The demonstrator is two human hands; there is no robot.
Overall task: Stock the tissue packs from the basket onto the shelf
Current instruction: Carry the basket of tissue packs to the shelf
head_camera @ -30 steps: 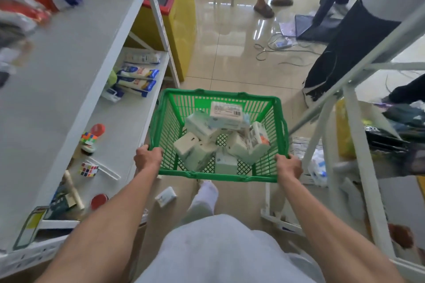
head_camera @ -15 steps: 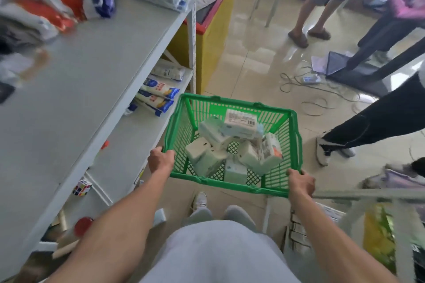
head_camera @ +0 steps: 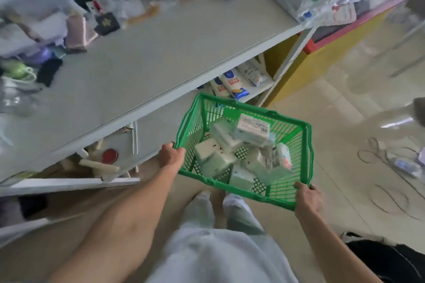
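Note:
I hold a green plastic basket (head_camera: 299,145) in front of me, off the floor. My left hand (head_camera: 171,154) grips its near left corner and my right hand (head_camera: 308,199) grips its near right corner. Several white tissue packs (head_camera: 216,161) lie jumbled inside, one with a barcode label (head_camera: 253,130) on top. The grey shelf (head_camera: 147,57) stretches to the left of the basket, with a wide bare board between goods at its back. The basket's far left corner sits close to the shelf's front edge.
A lower shelf (head_camera: 158,131) under the board carries blue and white packets (head_camera: 232,82), a red lid (head_camera: 110,155) and small items. A yellow and red counter (head_camera: 322,53) stands beyond the shelf. Cables (head_camera: 391,161) lie on the tiled floor at right. A dark object (head_camera: 386,257) is at lower right.
My view has swung left toward the shelf, and the basket now sits closer to the shelf's edge. Both hands keep the same grip on the basket. The people at the back are out of sight.

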